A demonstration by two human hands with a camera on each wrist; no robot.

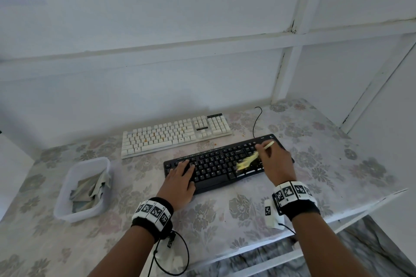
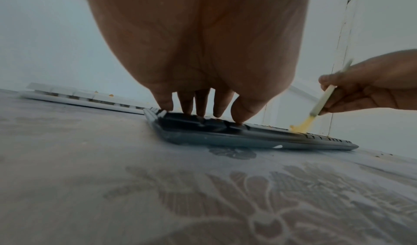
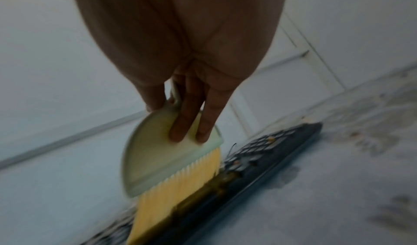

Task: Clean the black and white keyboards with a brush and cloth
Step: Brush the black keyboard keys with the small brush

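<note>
The black keyboard lies on the flowered table in front of me, with crumbs on its right keys. My left hand lies flat on its left end, straight fingers pressing the keys. My right hand grips a pale brush with yellow bristles, which touch the keys right of centre. The white keyboard, behind and to the left, has orange crumbs on its keys. A crumpled cloth lies in a clear tub.
The clear plastic tub stands at the table's left. A black cable runs back from the black keyboard. Crumbs lie on the tablecloth between the keyboards. White walls close the back and right; the table edge is near my right wrist.
</note>
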